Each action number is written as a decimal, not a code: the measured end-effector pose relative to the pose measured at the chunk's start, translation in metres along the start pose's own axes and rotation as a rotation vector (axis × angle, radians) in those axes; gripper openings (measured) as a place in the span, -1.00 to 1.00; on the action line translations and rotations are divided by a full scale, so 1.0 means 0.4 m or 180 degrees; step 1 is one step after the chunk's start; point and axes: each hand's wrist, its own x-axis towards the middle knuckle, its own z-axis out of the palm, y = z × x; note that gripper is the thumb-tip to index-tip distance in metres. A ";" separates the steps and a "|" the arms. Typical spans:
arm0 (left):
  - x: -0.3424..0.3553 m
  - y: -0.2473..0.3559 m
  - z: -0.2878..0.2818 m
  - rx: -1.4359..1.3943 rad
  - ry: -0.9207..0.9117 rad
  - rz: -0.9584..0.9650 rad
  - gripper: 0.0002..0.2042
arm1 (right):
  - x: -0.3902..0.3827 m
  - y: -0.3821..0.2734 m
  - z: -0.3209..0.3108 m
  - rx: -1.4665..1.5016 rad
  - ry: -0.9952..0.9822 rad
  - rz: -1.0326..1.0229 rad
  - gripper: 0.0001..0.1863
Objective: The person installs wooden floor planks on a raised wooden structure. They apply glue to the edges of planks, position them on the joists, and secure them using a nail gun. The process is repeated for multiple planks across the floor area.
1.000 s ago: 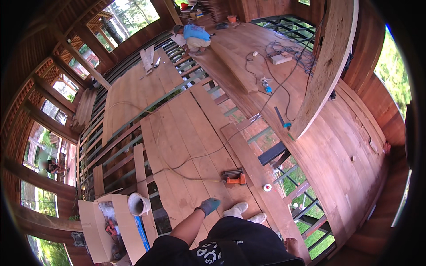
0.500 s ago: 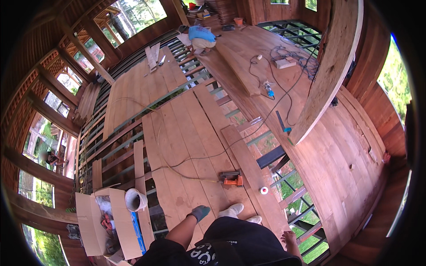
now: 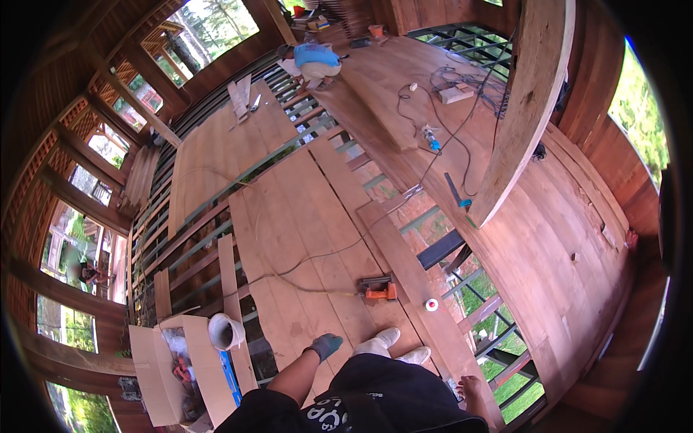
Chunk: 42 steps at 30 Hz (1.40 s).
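Note:
My left hand (image 3: 327, 346), in a dark grey-green glove, hangs over the planks beside my white shoe (image 3: 377, 342). Its fingers look loose, and nothing shows in them. Bare and low at my right side, my right hand (image 3: 471, 394) has its fingers slightly curled and apart, holding nothing visible. Ahead of my feet, an orange and black nail gun (image 3: 378, 289) lies on the wooden floorboards (image 3: 303, 216), joined to a thin hose (image 3: 310, 289). To its right stands a small white bottle with a red tip (image 3: 432, 305).
On the left are an open cardboard box (image 3: 155, 375) with tools and a white bucket (image 3: 225, 332). Open joists (image 3: 498, 339) show grass below on the right. A slanted wooden post (image 3: 520, 123) rises there, near a blue power tool (image 3: 431, 138). A person (image 3: 316, 63) crouches far ahead.
My view has shifted slightly, so the far floor sits a little further left. My hands hang almost as before. The far person stays crouched.

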 end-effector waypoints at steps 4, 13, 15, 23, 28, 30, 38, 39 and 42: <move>0.032 -0.017 0.008 -0.0022 0.0053 0.0027 -0.46 | -0.002 0.026 0.003 0.0020 -0.0049 -0.0007 -0.73; 0.100 -0.054 0.021 -0.0260 0.0039 0.0233 -0.49 | 0.006 -0.014 0.024 0.0052 -0.0045 -0.0072 -0.74; 0.094 -0.053 0.019 -0.0289 0.0057 0.0270 -0.50 | 0.008 -0.029 0.030 0.0009 0.0015 -0.0053 -0.75; 0.033 -0.083 0.012 -0.0510 0.0262 -0.0014 -0.53 | 0.027 -0.107 0.055 -0.0289 -0.0200 -0.0043 -0.70; 0.095 -0.202 -0.026 -0.0273 0.0298 -0.0069 -0.58 | 0.052 -0.158 0.092 -0.0718 -0.0119 0.0051 -0.72; 0.142 -0.284 -0.046 0.0444 0.0333 0.0399 -0.65 | 0.069 -0.183 0.128 -0.0756 -0.0145 0.0067 -0.74; 0.307 -0.696 -0.138 -0.2386 0.0857 0.0373 -0.69 | 0.111 -0.431 0.521 -0.1008 -0.0190 0.0105 -0.76; 0.308 -0.747 -0.161 -0.2566 0.0850 0.0014 -0.71 | 0.106 -0.481 0.596 -0.1384 -0.0068 -0.0142 -0.76; 0.328 -0.901 -0.293 -0.2798 0.0765 -0.0793 -0.78 | 0.082 -0.656 0.815 -0.1570 -0.0574 -0.0322 -0.77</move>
